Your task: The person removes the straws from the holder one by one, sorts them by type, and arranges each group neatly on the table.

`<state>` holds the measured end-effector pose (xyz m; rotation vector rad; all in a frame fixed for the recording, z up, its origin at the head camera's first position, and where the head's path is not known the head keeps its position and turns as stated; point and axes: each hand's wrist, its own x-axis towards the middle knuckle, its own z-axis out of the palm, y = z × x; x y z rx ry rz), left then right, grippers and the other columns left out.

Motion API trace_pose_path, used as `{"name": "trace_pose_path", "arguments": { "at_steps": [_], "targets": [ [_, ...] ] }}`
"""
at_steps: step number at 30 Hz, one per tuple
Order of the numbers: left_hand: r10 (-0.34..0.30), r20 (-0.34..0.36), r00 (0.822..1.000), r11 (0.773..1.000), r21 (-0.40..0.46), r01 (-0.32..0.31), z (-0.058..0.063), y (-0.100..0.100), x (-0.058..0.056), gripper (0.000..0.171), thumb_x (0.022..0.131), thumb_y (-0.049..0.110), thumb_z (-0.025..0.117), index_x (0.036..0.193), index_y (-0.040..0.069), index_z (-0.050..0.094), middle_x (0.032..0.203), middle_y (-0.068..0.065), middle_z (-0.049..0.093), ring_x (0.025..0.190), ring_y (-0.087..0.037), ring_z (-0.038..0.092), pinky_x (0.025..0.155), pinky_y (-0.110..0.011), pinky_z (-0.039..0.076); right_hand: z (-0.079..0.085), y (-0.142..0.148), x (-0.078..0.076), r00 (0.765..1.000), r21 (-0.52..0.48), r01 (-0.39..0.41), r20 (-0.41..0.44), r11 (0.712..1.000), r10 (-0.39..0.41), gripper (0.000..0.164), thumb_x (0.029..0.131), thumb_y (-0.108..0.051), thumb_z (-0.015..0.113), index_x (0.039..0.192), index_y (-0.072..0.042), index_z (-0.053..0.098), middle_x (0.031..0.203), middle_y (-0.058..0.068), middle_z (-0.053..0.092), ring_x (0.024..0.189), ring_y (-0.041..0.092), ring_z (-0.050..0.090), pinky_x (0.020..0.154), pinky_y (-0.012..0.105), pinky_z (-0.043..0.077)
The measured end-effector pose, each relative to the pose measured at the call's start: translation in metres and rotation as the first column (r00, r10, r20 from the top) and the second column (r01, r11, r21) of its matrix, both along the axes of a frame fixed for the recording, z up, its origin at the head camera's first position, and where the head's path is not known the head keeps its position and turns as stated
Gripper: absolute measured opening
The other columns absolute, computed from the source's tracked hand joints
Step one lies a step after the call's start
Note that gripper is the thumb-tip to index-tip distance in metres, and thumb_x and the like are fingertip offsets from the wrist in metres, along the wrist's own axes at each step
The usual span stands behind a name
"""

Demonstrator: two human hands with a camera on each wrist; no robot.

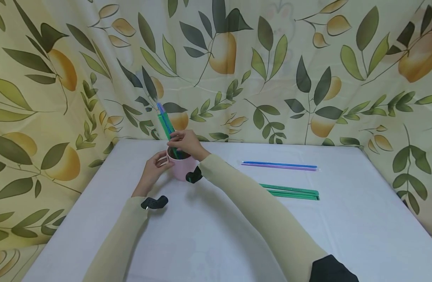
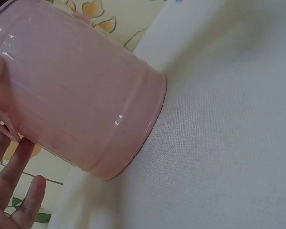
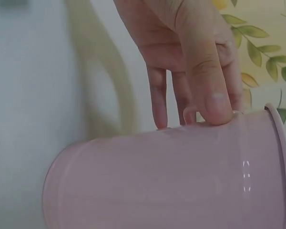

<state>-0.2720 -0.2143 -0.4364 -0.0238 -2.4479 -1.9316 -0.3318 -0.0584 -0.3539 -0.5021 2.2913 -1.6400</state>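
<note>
A pink bucket (image 1: 180,169) with a small side handle stands upright on the table. My left hand (image 1: 155,169) holds it by the side, thumb on the wall (image 3: 200,157) and fingers around the handle, as the right wrist view shows. Green sticks (image 1: 164,124) and thin blue and purple straw-like sticks (image 1: 160,107) stand in the bucket, leaning left. Over the rim, my right hand (image 1: 188,143) pinches at these sticks with thumb and fingers; its fingers hide where it meets them. In the left wrist view the bucket's wall (image 2: 76,90) fills the upper left.
A blue and a purple stick (image 1: 279,166) lie side by side at the table's back right. Several green sticks (image 1: 297,192) lie in front of them, partly behind the right sleeve (image 1: 251,199). A leaf-patterned curtain (image 1: 216,98) hangs behind the white table (image 1: 209,243).
</note>
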Motion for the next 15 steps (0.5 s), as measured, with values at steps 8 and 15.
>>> {"name": "trace_pose_path", "arguments": {
  "at_steps": [8,15],
  "targets": [
    [-0.008,-0.005,1.000,1.000,0.008,0.008,-0.0003,0.0001,-0.0025,0.060,0.087,0.021,0.067,0.139,0.006,0.041,0.146,-0.011,0.042,0.132,-0.027,0.044,0.106,-0.037,0.043,0.0005,-0.0018,-0.0002,0.997,0.131,0.023,-0.081,0.991,-0.013,0.037,0.084,-0.018,0.070,0.119,-0.007,0.064,0.105,0.011,0.069,0.090,0.016,0.063,0.074,0.022,0.057],
    [-0.013,0.033,0.999,0.999,0.035,0.012,0.0048,0.0006,0.0010,0.060,0.087,0.019,0.067,0.139,0.005,0.040,0.146,-0.011,0.041,0.133,-0.025,0.043,0.107,-0.034,0.043,-0.0025,-0.0041,0.0003,0.988,0.203,-0.012,-0.146,0.979,0.042,0.026,0.083,-0.015,0.071,0.108,-0.007,0.070,0.097,0.010,0.070,0.080,0.011,0.058,0.064,0.017,0.053]
  ]
}}
